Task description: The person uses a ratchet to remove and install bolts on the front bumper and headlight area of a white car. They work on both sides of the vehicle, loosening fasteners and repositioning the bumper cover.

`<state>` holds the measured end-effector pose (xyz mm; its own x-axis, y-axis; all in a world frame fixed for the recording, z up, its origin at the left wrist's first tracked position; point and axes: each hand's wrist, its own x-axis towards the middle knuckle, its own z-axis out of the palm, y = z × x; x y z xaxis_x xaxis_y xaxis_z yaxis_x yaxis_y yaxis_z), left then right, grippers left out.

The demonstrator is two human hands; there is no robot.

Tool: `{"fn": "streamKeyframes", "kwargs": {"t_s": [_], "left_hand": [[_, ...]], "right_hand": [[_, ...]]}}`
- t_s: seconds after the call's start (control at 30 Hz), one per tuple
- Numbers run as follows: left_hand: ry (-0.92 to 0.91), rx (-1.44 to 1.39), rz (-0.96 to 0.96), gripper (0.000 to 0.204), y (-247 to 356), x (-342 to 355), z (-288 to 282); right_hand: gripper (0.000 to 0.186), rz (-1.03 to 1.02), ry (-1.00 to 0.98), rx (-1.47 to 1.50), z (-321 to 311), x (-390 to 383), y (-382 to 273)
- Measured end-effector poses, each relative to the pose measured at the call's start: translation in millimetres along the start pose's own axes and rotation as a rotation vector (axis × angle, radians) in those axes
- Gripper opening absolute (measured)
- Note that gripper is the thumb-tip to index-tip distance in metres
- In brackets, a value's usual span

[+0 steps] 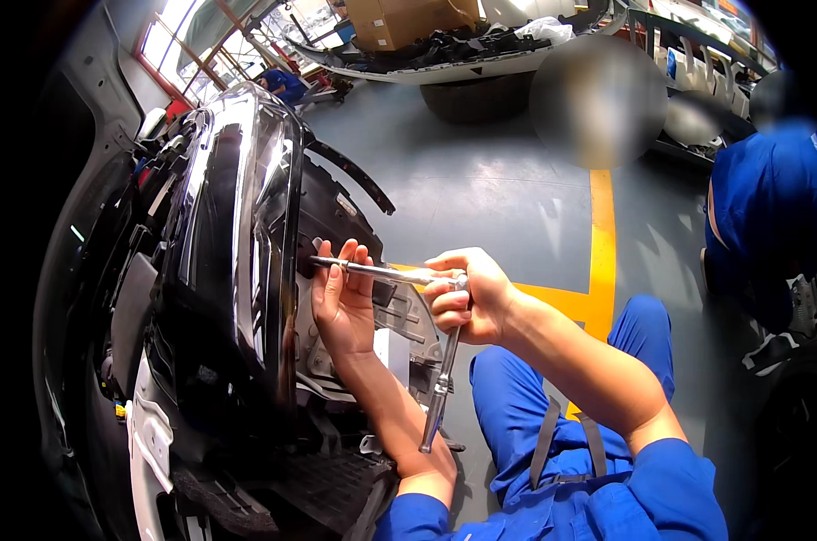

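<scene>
My right hand (476, 293) is closed round the head of a silver ratchet wrench (445, 370), whose handle hangs downward. From that head a long extension bar (390, 272) runs left to the front corner of a vehicle. Near the bar's far end, my left hand (344, 311) has its thumb and loosely curled fingers around the shaft. The bar's tip reaches a dark recess beside the black and chrome headlight (237, 225); what it meets there is hidden. Black plastic wheel-arch lining (336, 203) lies just beyond my left fingers.
Another person in blue workwear (769, 216) is bent down at the right. A removed bumper (408, 72) with a cardboard box (408, 22) on it lies across the back, above a dark tyre (476, 99). Yellow lines (601, 234) cross the grey floor. A further person (284, 83) is far left.
</scene>
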<state>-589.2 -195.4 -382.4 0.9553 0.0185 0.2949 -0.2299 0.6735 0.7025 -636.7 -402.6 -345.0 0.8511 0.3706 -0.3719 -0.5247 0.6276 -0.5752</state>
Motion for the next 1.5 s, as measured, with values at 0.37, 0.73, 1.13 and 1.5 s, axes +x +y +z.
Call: {"fn": "streamKeyframes", "kwargs": {"t_s": [0.37,0.73,1.13,1.5], "left_hand": [[-0.102,-0.256,-0.061,0.039,-13,16,-30],[-0.02,-0.057,-0.073,0.045,-8,28,-56],[-0.027,-0.105,-0.097,0.048,-4,25,-53],[-0.048,-0.1,-0.105,0.05,-6,28,-63]], "right_hand": [[0.033,-1.791,-0.349,-1.775,-44,8,-10],[0.017,-0.189,-0.093,-0.045,-17,14,28],[0.021,-0.54,-0.077,-0.389,-1,13,36],[0.016,-0.788,-0.024,-0.528,-3,16,37]]}}
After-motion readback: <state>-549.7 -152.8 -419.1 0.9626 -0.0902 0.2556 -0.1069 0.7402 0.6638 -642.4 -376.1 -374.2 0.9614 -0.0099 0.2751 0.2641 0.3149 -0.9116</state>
